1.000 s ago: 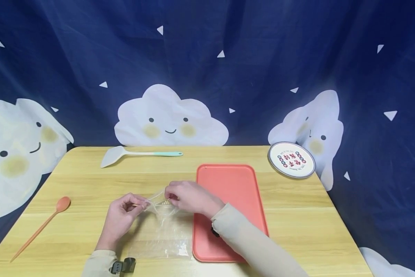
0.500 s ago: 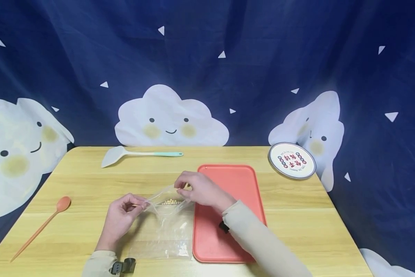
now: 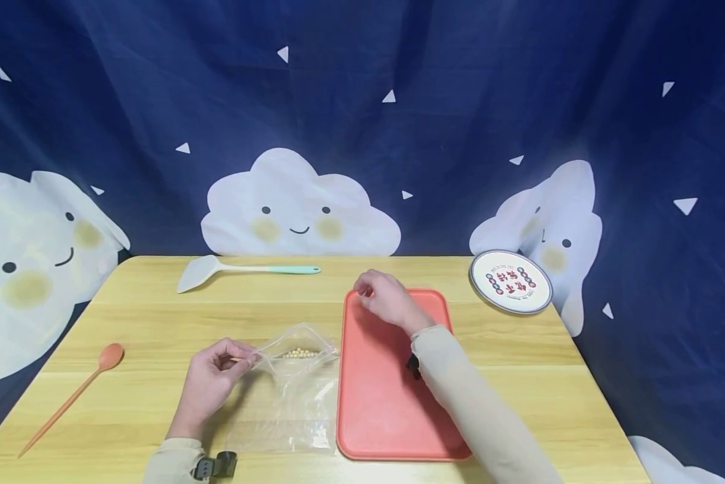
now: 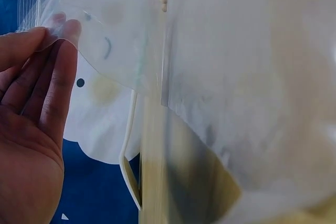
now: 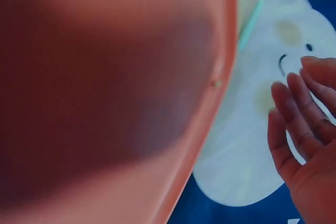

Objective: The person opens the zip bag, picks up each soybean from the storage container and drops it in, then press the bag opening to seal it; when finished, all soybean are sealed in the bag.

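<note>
My left hand (image 3: pixel 212 378) pinches the left edge of the mouth of a clear zip bag (image 3: pixel 280 410) between thumb and fingers. The bag lies on the table with its mouth raised and gaping, and a small heap of pale yellow beans (image 3: pixel 300 353) shows inside. Over the far left corner of a coral-red tray (image 3: pixel 386 430) hovers my right hand (image 3: pixel 388 300). In the right wrist view its fingers (image 5: pixel 283 103) are loosely bent, apart from the thumb, with nothing between them. A single small pale bean (image 5: pixel 216 83) sits at the tray's rim there, hidden in the head view.
A spatula (image 3: pixel 199 272) with a mint handle end lies along the table's back edge. An orange spoon (image 3: pixel 109 356) is at the left. The printed oval plate (image 3: pixel 510 282) occupies the back right corner, and a dark blue cloud-patterned curtain (image 3: pixel 447 81) hangs behind the table.
My right hand has let go of the bag's right edge and moved right and away from me, over the tray's far corner. The bag's mouth has widened. My left hand has kept its place.
</note>
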### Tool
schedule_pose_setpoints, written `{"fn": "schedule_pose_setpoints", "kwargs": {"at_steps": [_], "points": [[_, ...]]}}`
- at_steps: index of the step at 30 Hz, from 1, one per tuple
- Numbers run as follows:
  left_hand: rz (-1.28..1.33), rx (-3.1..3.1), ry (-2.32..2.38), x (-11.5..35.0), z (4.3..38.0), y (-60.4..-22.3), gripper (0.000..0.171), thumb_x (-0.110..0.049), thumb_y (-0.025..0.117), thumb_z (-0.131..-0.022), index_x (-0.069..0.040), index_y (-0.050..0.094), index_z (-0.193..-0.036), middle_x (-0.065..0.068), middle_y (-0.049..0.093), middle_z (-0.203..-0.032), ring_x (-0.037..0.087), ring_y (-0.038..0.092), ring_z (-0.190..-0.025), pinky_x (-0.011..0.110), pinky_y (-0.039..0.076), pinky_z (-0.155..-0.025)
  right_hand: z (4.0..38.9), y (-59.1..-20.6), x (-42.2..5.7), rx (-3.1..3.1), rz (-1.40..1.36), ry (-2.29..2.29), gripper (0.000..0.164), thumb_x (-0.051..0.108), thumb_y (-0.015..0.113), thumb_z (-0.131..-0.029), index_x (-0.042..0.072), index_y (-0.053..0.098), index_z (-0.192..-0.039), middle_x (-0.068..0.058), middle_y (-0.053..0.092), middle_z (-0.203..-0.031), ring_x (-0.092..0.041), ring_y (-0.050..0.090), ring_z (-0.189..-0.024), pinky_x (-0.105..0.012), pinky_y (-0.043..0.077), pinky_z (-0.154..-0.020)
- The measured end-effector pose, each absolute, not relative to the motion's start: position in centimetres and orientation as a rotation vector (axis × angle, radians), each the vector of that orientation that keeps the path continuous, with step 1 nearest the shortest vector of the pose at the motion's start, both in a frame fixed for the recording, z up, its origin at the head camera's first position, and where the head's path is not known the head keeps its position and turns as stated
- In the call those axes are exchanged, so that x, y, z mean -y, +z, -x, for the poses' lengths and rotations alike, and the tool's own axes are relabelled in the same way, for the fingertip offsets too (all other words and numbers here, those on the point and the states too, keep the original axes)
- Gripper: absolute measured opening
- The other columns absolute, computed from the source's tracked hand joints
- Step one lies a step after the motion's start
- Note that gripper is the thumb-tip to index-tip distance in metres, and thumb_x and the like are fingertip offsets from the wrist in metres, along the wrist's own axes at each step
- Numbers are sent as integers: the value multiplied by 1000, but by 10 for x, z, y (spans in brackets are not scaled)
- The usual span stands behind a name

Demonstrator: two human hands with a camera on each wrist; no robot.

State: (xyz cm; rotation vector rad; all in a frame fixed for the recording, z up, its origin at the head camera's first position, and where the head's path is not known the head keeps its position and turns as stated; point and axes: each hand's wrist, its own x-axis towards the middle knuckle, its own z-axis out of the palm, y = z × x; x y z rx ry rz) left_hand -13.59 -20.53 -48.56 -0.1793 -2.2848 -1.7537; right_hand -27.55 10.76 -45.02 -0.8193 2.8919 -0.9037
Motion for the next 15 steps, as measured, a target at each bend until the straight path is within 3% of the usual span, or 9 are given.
{"fn": "schedule_pose_setpoints", "kwargs": {"at_steps": [5,15], "points": [[175,2285,-1755,205,135,-484,18,19,71,-76,3,63,-76,19,69,-89,17,68,-73,25,59,-63,286,-460,-113,-2956,782,-608,18,16,71,-91,9,70,-108,1,60,-97,-18,60,-89,-34,52,-81],[174,2309,-1717,206,137,-487,18,18,72,-77,2,64,-76,18,70,-90,15,69,-72,21,57,-59,299,-475,-112,-2916,801,-490,17,10,70,-90,12,71,-106,2,59,-100,-16,60,-92,-29,51,-83]]}}
